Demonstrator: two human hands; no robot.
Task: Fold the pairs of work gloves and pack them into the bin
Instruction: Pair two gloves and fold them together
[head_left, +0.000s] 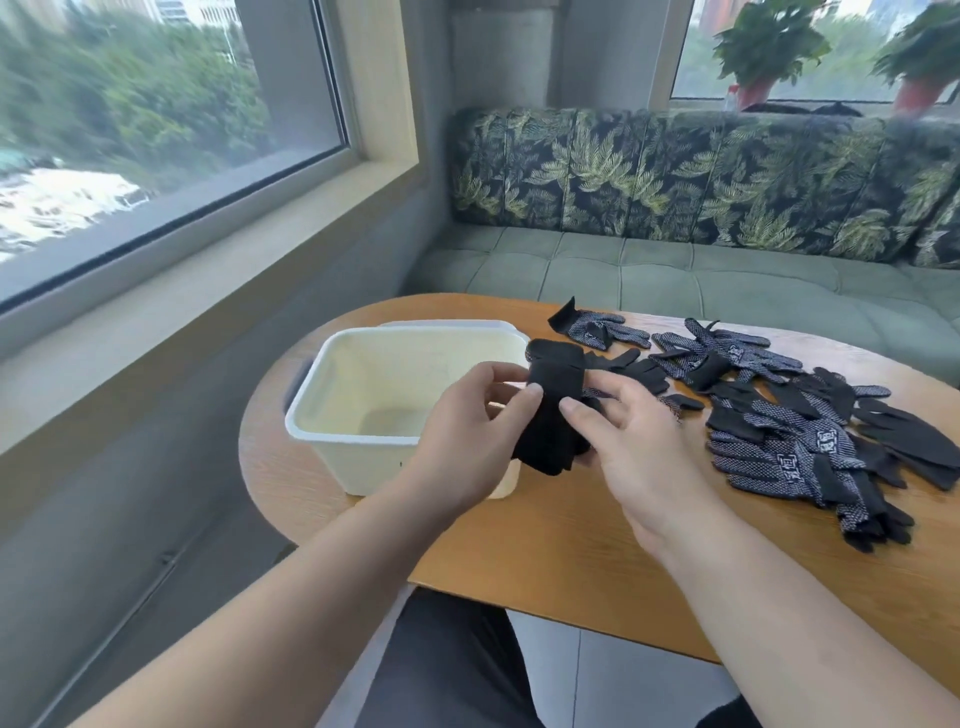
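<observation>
Both forearms reach up from the near edge of the counter (519, 545) and meet over the bin's (311, 384) right rim. The left hand (467, 421) pinches the left edge of a folded glove pair (553, 410) between thumb and curled fingers. The right hand (639, 447) lies against the pair's other side with fingers nearly straight, steadying rather than clamping. The pair is held in the air, just right of the bin's opening, and the bin looks to hold nothing yet.

The likely trouble is the fold springing open. The cloth is limp, only one hand truly grips it, and a loose release above the bin would let it unroll. More loose gloves (810, 431) lie well right of the bin.
</observation>
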